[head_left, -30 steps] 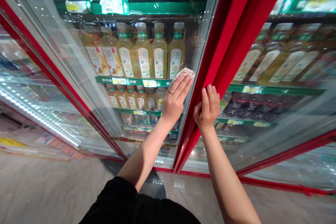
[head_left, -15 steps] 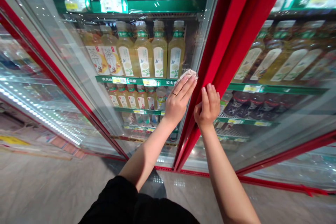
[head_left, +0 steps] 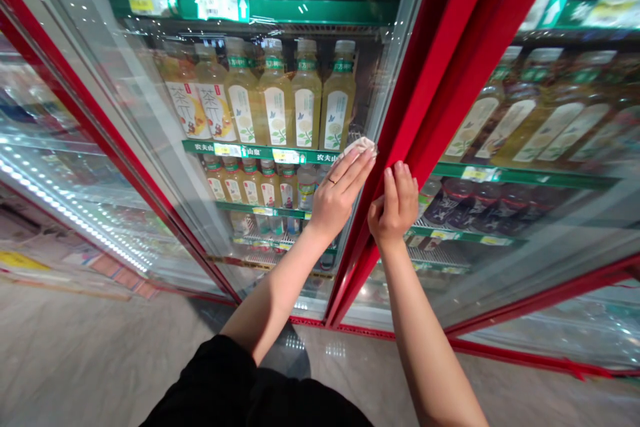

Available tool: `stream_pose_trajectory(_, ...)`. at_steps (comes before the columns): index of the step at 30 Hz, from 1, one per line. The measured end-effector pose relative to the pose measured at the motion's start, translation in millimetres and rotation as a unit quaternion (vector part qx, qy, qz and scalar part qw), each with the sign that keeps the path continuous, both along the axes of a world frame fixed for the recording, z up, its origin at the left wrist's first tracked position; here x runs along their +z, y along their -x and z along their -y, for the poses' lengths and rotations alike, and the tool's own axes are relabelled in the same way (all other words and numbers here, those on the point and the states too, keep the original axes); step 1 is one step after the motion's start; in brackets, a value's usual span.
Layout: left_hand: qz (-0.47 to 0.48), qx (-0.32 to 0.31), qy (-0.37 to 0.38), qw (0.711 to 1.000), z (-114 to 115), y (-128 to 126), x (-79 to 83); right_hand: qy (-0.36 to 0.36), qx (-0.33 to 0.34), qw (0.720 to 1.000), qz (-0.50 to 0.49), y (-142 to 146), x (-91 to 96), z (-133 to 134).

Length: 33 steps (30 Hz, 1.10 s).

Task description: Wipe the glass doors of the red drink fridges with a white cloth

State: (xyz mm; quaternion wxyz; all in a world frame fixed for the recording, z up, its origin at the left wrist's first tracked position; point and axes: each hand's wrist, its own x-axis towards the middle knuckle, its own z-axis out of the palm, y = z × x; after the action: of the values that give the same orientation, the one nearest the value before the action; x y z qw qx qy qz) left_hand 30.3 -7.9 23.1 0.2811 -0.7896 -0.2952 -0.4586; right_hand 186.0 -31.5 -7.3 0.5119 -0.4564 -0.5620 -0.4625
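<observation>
My left hand point(head_left: 336, 195) lies along the glass door point(head_left: 375, 90) of a drinks fridge, fingers stretched and close together, a ring on one of them. Beneath its fingertips it holds a crumpled white tissue point(head_left: 366, 145) against the glass, beside the red frame. My right hand point(head_left: 395, 205) is on the red door frame point(head_left: 400, 120), its fingers bent over the frame's edge and its thumb on the near side. Behind the glass, bottles of yellow-green tea point(head_left: 306, 103) stand upright just above my left hand.
Green shelf edges point(head_left: 320, 8) with price tags run across the fridge. To the right, a second glass door covers dark bottles point(head_left: 483, 203). A lit open shelf point(head_left: 65, 207) is at the left. Grey floor point(head_left: 125, 353) lies below the fridge's red base.
The view has tilted slightly. Both hands stay in nearly the same places, the left still pressing the tissue to the glass and the right still on the frame.
</observation>
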Motion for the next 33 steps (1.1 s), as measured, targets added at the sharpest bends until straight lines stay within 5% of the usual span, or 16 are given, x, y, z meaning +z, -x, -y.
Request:
stream_pose_trajectory(6,-0.036,-0.028,-0.041,0.998,5.5,24.8,-27.7,-0.023,0.008,0.999,0.02,0.7,2.8,1.6)
stream_pose_trajectory(9,-0.019,-0.018,-0.016,1.0,7.4,32.6,-22.0,0.004,-0.016,1.0,0.005,0.4,1.0,-0.4)
stream_pose_trajectory(14,0.024,-0.01,0.006,1.0,5.4,9.7,-7.1,-0.014,0.004,1.0,0.004,-1.2,-1.0,-3.2)
stream_pose_trajectory(21,-0.008,-0.049,-0.043,0.998,5.9,21.3,-28.0,0.0,-0.002,1.0,0.005,0.0,0.7,-0.7)
stream_pose_trajectory(29,0.04,-0.028,0.002,0.999,6.1,12.6,-20.5,0.004,-0.023,1.0,-0.006,1.5,2.2,-1.2)
stream_pose_trajectory(33,-0.005,-0.042,-0.007,0.999,6.4,15.7,-30.2,-0.029,-0.007,0.999,0.019,1.7,6.4,0.8)
